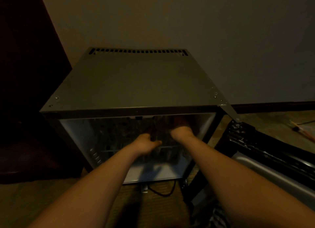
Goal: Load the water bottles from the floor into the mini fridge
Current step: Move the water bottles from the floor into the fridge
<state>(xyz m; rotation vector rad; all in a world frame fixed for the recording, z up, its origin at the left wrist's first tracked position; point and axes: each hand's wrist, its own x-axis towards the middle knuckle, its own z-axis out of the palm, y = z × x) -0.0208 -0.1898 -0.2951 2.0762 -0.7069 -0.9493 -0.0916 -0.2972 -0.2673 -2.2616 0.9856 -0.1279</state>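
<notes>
A dim scene is seen from above. The mini fridge (pixel 136 81) fills the middle of the frame, its grey top slotted with vents along the far edge, and its door (pixel 265 152) is swung open at the right of the frame. Both forearms are stretched into the open cavity. The left hand (pixel 146 145) is curled at a wire shelf (pixel 170 146), and the right hand (pixel 180 131) is set deeper, just beside it. What is gripped cannot be made out. A black cord (pixel 162 192) lies on the floor (pixel 20 202) below the fridge.
</notes>
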